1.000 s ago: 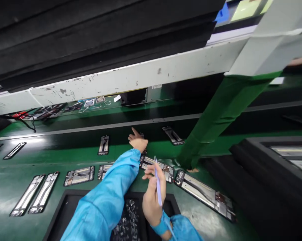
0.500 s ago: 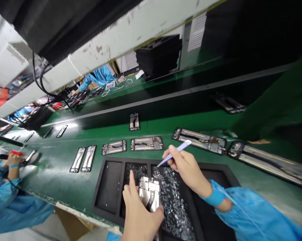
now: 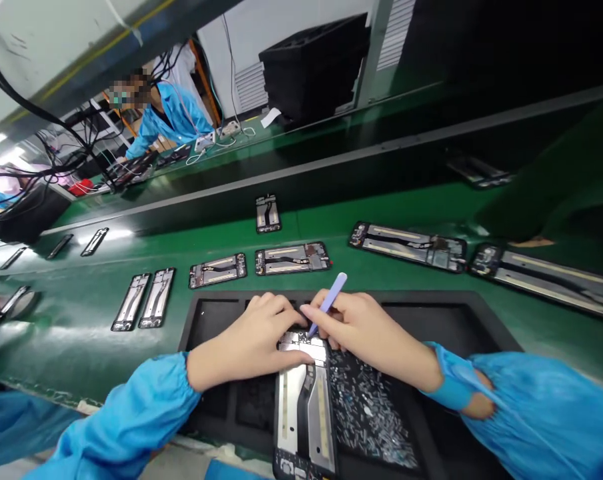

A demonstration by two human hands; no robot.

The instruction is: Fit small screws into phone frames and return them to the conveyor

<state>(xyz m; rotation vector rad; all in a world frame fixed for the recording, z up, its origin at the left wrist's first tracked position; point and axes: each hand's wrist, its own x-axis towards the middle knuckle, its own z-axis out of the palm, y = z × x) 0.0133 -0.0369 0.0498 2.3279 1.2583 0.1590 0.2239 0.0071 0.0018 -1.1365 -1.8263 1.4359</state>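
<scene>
An opened phone (image 3: 287, 400) with silver inner plates and a black flex cable lies lengthwise over the black compartment tray (image 3: 426, 297). My left hand (image 3: 254, 340) is closed around its upper end, thumb across the plate and fingers at the far edge. Between the fingers of my right hand (image 3: 364, 327) is a pair of purple tweezers (image 3: 335, 293), slanting down with the tip at the phone's upper board. Whether the tip pinches anything is too small to tell. Many tiny shiny pieces (image 3: 374, 417) fill the compartment right of the phone.
Several opened phones lie on the green bench, among them a near one (image 3: 294, 259) behind the tray and a long one (image 3: 409, 247) to its right. Two silver ones (image 3: 156, 298) stand left. A person in blue (image 3: 174, 110) is beyond the divider.
My left hand has shifted to the phone's upper end, and the phone shows more fully. My right hand has brought the tweezers from above the small pieces down to the phone. The view has shifted.
</scene>
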